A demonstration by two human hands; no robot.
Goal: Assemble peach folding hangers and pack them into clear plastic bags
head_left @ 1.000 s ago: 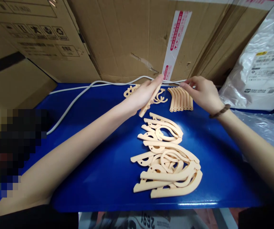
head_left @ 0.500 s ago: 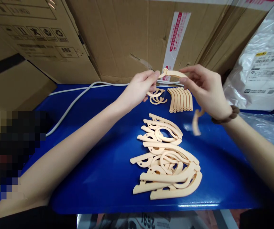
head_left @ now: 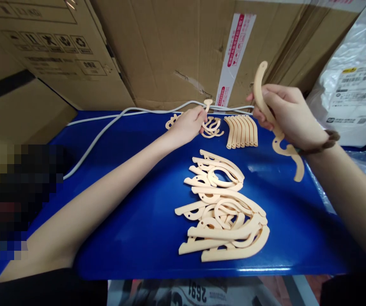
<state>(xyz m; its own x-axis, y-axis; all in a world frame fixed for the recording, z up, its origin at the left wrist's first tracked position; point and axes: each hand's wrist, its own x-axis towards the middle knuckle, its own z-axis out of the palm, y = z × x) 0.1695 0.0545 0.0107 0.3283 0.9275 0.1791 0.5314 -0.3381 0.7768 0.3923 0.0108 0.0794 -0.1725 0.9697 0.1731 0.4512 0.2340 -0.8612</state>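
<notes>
My left hand (head_left: 191, 123) pinches a beige hanger hook (head_left: 208, 102) just over the hook pile; its flat end sticks up above my fingers. In my closed right hand (head_left: 283, 108) is a partly joined folding hanger (head_left: 261, 87), held raised at the right; one curved arm points up and a shorter notched part hangs below my palm. Loose hooks (head_left: 213, 129) lie beside my left fingers. A row of curved hanger arms (head_left: 242, 131) lies side by side to their right. Nearer me, several folded hangers (head_left: 230, 244) lie overlapping in a pile.
The blue tabletop (head_left: 131, 221) carries all the parts. Cardboard boxes (head_left: 170, 51) stand along its back. A white cable (head_left: 96, 144) runs behind the parts and down the left side. A labelled plastic-wrapped package (head_left: 345, 93) stands at the back right.
My hands have moved apart. The right has drawn the partly joined hanger rightward and turned its arm upright; the left has lowered slightly toward the hooks and shows a hook's end between its fingers.
</notes>
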